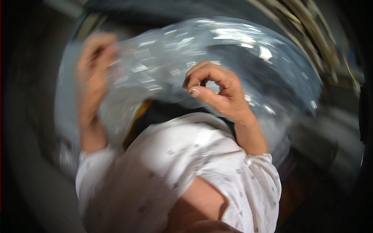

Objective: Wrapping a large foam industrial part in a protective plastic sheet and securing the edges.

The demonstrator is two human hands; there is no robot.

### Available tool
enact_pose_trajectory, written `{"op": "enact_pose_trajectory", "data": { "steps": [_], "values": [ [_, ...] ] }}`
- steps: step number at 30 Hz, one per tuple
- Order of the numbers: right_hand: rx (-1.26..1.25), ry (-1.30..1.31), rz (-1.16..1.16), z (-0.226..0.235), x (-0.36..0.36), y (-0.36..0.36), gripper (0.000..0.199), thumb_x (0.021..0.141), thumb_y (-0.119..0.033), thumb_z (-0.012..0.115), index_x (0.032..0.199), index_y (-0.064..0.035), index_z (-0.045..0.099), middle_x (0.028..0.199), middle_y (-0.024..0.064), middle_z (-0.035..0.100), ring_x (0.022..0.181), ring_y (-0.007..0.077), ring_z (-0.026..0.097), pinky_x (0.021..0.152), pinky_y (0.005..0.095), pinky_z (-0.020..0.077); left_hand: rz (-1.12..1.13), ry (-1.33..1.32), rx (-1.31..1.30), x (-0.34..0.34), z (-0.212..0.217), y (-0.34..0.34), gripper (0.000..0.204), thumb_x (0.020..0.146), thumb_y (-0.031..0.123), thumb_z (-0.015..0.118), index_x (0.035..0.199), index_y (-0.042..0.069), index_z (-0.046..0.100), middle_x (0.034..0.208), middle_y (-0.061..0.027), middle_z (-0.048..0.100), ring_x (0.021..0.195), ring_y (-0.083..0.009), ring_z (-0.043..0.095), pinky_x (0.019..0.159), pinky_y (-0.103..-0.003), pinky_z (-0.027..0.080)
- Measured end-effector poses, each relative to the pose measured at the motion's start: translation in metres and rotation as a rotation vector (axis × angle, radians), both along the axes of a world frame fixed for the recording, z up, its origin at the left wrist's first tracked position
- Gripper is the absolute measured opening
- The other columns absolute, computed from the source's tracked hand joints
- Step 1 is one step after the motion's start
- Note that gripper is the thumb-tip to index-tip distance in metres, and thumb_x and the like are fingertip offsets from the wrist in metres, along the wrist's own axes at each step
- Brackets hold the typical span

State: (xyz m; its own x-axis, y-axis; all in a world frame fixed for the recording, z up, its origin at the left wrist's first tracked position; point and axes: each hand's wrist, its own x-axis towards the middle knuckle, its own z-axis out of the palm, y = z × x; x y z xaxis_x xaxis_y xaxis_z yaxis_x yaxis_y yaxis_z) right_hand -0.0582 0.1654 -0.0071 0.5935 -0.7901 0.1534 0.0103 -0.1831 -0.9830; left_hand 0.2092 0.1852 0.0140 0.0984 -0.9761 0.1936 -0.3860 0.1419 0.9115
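Observation:
A broad heap of shiny clear plastic film (155, 58) spreads in front of me and around both sides of my lap. My right hand (219, 89) is above the middle of it, thumb and curled fingers brought together in a pinch. Whatever the pinch holds, if anything, is too small or hidden to make out. Over the left part of the film, my left hand (95, 66) is raised with bent fingers. Motion smears it, so neither its grip nor anything in it shows clearly.
Pale, bent strips or cords (307, 31) run along the far right, beyond the film. A dark thing with a yellow-brown edge (138, 116) lies between the film and my white shirt. The surroundings are dark and blurred.

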Motion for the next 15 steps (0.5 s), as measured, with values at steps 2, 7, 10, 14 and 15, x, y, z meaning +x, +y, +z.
{"op": "enact_pose_trajectory", "data": {
  "steps": [2,7,10,14,15],
  "values": [
    [-0.026,0.028,-0.243,-0.008,-0.057,-0.006,0.008,0.084,-0.01,0.06,0.087,-0.0026,0.059,0.085,0.0048,0.059,0.077,0.0105,0.055,0.065,0.0226,0.0433,0.163,-0.064,0.022,0.027,-0.014,-0.01,0.015,0.091,0.016,0.054,0.1,0.007,0.059,0.084,0.0021,0.053,0.068,-0.0048,0.044,0.059,-0.02,0.039],
    [-0.341,0.32,-1.361,-0.009,-0.258,-0.018,0.012,0.085,-0.013,0.06,0.09,-0.0017,0.059,0.079,0.0012,0.058,0.07,0.0089,0.051,0.065,0.0234,0.0428,-0.046,-0.164,-0.032,0.11,-0.03,-0.065,0.018,0.092,0.019,0.051,0.102,0.004,0.053,0.084,0.0031,0.048,0.072,-0.006,0.043,0.065,-0.019,0.036],
    [-0.622,0.922,-1.459,-0.014,-0.346,-0.015,0.028,0.085,-0.021,0.059,0.106,-0.0032,0.057,0.11,0.0134,0.055,0.092,0.0259,0.055,0.079,0.0341,0.0437,-0.118,-0.459,-0.205,0.134,-0.039,-0.107,0.019,0.092,0.019,0.051,0.1,0.002,0.051,0.082,-0.0034,0.05,0.075,-0.0132,0.046,0.072,-0.024,0.039],
    [-0.825,1.235,-0.999,-0.044,-0.352,-0.01,0.035,0.086,-0.025,0.056,0.117,-0.0079,0.054,0.119,0.0095,0.054,0.105,0.0285,0.05,0.088,0.0395,0.0394,0.04,-0.825,-0.051,0.246,-0.103,-0.139,0.021,0.092,0.017,0.048,0.103,-0.002,0.049,0.086,-0.0149,0.054,0.081,-0.0229,0.052,0.078,-0.03,0.042],
    [-0.818,1.181,-0.995,-0.046,-0.334,-0.012,0.035,0.086,-0.025,0.056,0.117,-0.0079,0.054,0.119,0.0095,0.054,0.105,0.0285,0.05,0.088,0.0395,0.0394,0.126,-0.922,-0.017,0.335,-0.101,-0.134,0.022,0.092,0.016,0.048,0.104,-0.002,0.049,0.089,-0.0183,0.055,0.083,-0.0263,0.055,0.079,-0.031,0.043]
  ]
}}
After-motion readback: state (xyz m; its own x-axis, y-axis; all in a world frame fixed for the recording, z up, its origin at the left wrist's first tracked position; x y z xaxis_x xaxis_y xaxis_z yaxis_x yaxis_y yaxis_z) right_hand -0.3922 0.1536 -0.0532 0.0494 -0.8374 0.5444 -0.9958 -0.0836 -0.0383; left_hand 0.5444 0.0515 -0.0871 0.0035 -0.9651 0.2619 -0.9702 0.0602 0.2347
